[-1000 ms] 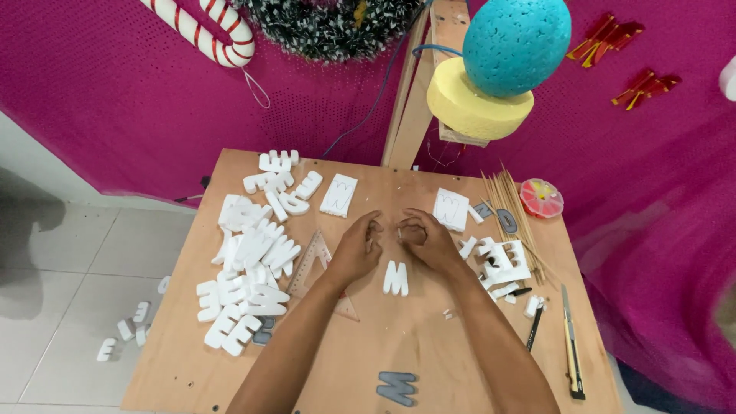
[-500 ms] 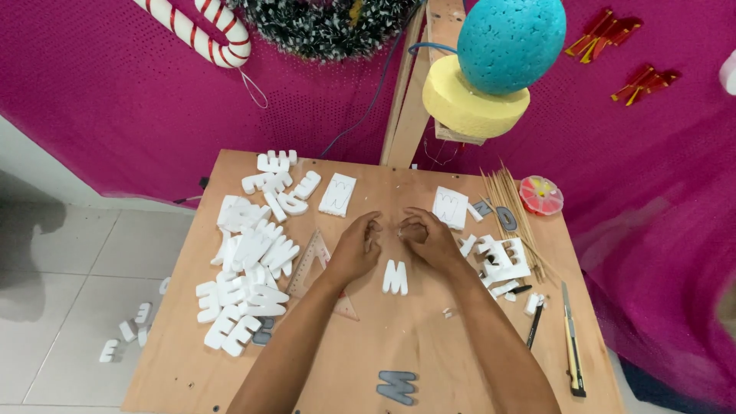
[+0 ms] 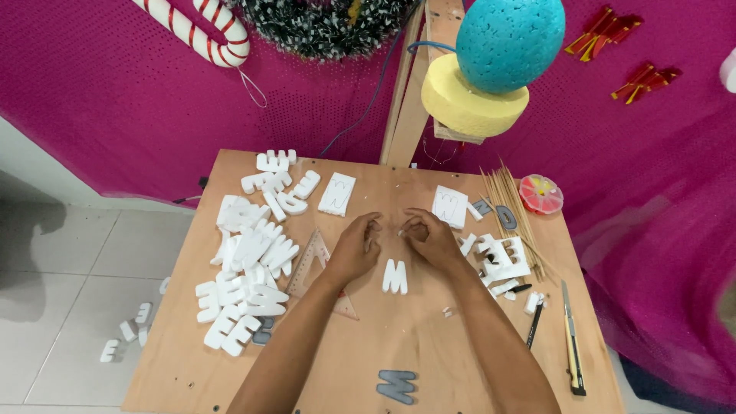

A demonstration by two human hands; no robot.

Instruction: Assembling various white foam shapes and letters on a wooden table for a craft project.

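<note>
From the head camera, your left hand (image 3: 354, 249) and right hand (image 3: 433, 241) meet over the middle of the wooden table (image 3: 460, 360), fingers curled inward. The right fingertips look pinched on a tiny white foam scrap (image 3: 401, 230); whether the left fingertips grip anything I cannot tell. The white foam letter M (image 3: 395, 277) lies flat on the table just below and between your hands, touching neither.

The scrap is light and small. Loosen the pinch and it could drop among the crumbs already scattered near your right forearm, where it would be hard to find. Squeeze harder and foam like this would likely crumble.

Your left wrist sits right beside the clear set square (image 3: 318, 264), and next to that lies the pile of white foam letters (image 3: 245, 268); a sideways sweep of the forearm could push pieces towards the table's left edge, and a few letters already lie on the tiled floor (image 3: 126, 333). On your right, the bamboo skewers (image 3: 510, 211) and the utility knife (image 3: 571, 349) lie near; reaching blind that way risks a prick or a cut.
</note>
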